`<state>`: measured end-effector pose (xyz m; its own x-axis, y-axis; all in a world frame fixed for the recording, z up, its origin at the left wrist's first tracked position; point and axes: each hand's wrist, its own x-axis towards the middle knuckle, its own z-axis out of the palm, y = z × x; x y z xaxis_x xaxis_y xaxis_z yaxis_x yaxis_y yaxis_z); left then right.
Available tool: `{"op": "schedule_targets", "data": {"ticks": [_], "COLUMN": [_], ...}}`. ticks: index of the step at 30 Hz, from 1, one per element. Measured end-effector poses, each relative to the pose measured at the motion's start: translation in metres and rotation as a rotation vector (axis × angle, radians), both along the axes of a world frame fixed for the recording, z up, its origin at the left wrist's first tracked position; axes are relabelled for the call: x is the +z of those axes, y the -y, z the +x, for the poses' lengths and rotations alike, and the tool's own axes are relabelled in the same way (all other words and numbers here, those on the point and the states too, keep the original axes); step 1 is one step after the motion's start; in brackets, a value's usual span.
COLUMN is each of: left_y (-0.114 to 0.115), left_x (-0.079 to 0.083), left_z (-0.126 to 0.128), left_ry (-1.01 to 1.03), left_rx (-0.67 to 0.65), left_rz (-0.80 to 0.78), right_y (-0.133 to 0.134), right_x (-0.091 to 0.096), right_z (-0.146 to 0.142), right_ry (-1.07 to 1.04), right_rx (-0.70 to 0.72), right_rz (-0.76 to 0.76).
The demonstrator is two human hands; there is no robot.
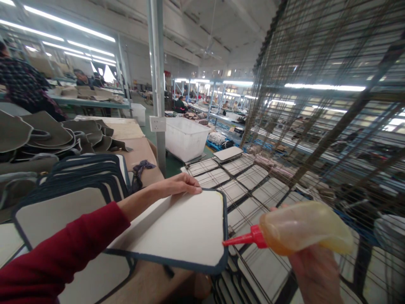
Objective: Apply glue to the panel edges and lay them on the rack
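Observation:
My left hand [180,185], in a red sleeve, grips the far edge of a white panel [177,228] with a dark blue border and rounded corners. The panel is held tilted above the table. In my right hand [316,266] is a squeeze bottle [306,226] of yellowish liquid, lying nearly level. Its red nozzle tip [226,242] is at the panel's right border, where a thin yellowish line shows near the upper corner. Left of the panel stands a stack of similar dark-edged panels [63,207], partly behind my left arm.
A wire rack [240,190] at the right carries rows of white panels, with more wire shelves [316,63] raised above. Grey-brown pieces [47,131] are heaped at the left of the brown-covered table [139,152]. Beyond are a post [156,84], a white bin [186,137] and several people.

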<state>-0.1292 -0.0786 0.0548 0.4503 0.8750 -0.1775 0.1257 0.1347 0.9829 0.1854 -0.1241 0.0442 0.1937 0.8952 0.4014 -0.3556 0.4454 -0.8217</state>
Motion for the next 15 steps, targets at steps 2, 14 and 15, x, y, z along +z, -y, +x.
{"op": "schedule_targets", "data": {"ticks": [2, 14, 15], "left_y": [-0.003, -0.002, -0.001], "left_x": [-0.004, -0.005, -0.005], "left_z": [-0.003, -0.007, -0.006], "left_ry": [0.008, 0.034, 0.034], "left_rx": [0.006, 0.141, 0.165], "left_rz": [-0.007, -0.009, -0.011], "right_y": [-0.001, -0.002, -0.003], "right_x": [-0.004, -0.027, -0.031], "right_z": [0.001, 0.016, 0.017], "right_ry": [-0.061, 0.016, 0.051], "right_rx": [-0.03, -0.04, -0.046], "right_rz": [-0.027, -0.02, -0.002]}}
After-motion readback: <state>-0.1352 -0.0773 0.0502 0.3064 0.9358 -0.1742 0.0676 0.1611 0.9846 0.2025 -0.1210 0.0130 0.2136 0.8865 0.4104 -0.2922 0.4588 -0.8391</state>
